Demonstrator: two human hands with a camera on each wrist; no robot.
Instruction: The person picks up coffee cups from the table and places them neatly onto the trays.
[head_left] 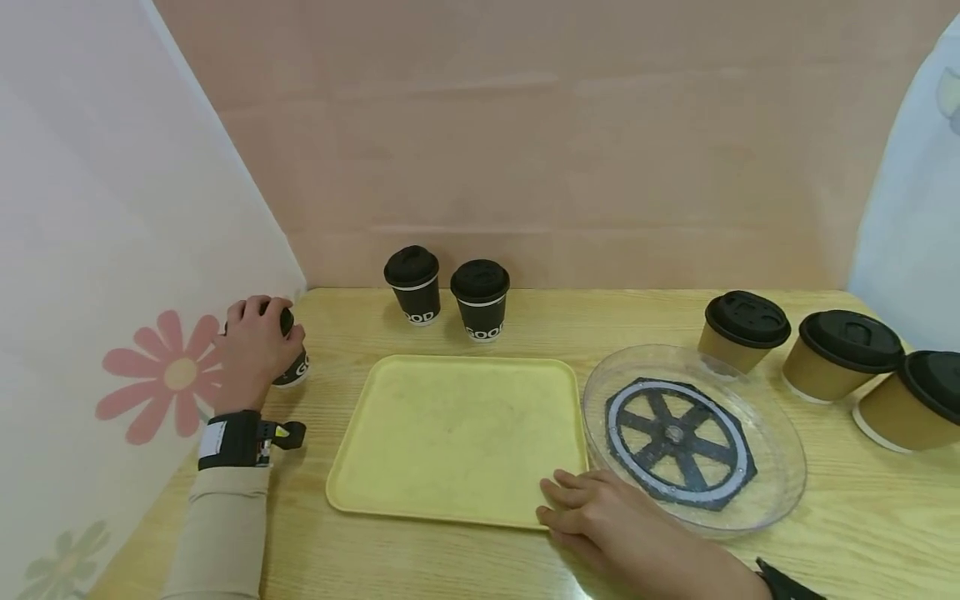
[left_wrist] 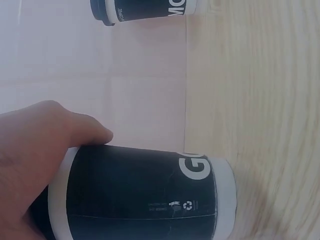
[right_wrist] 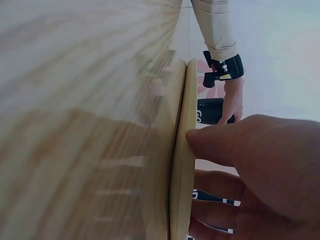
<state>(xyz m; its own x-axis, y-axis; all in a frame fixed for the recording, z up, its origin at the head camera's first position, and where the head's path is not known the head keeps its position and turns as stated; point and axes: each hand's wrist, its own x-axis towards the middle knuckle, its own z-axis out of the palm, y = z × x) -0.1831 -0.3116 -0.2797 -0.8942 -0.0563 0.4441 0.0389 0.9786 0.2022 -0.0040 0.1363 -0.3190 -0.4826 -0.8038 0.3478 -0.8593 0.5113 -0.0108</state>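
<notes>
At the left, my left hand [head_left: 258,346] grips a black paper cup [left_wrist: 140,192] from above, fingers over its black lid and thumb along the upper side. White lettering shows on the cup, which stands upright close to the wood-grain table. My right hand [head_left: 600,521] rests at the near right corner of a yellow rectangular tray [head_left: 457,437]. Its fingers reach over the tray, and in the right wrist view the thumb [right_wrist: 215,142] touches the tray's rim. Two more black lidded cups, a left one [head_left: 416,287] and a right one [head_left: 480,300], stand behind the tray.
Right of the tray lies a clear round dish [head_left: 783,467] with a dark wheel-like pattern in it. Beyond it stand three brown cups with black lids, the nearest-in one [head_left: 731,350] at the back. A flowered white sheet [head_left: 112,208] hangs on the left, a pinkish backdrop [head_left: 562,150] behind.
</notes>
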